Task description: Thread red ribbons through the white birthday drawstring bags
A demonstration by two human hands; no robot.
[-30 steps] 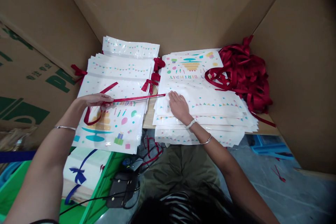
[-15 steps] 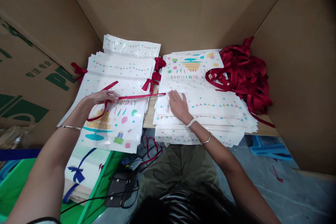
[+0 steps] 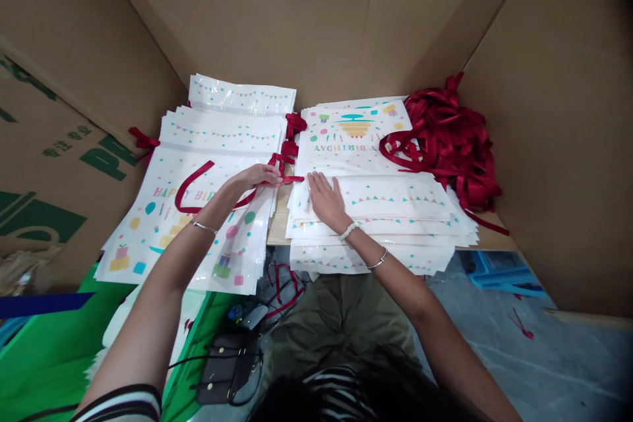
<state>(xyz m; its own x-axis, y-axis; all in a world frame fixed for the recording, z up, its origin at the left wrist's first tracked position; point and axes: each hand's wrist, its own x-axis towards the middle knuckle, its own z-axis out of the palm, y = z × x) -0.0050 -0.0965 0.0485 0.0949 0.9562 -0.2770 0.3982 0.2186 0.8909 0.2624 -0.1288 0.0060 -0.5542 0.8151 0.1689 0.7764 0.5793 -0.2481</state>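
My left hand pinches a red ribbon near its right end. A short tip points toward the right stack, while the long tail curls over the left stack of white plastic sheets with a HAPPY BIRTHDAY print. My right hand lies flat, fingers stretched, on the right stack of similar sheets, folded or overlapping. A gap separates the ribbon's tip from the right fingertips. Red ribbon knots stick out between the stacks, and another red bow shows at the far left edge.
A heap of red ribbons lies on the right stack's far side. Cardboard walls enclose the wooden tabletop. Below are a green bin, a dark handbag, loose ribbon scraps and a blue plastic item.
My left hand has slid right with the ribbon, close to its tip, and the tail now trails across the left stack. My right hand stays flat on the right stack.
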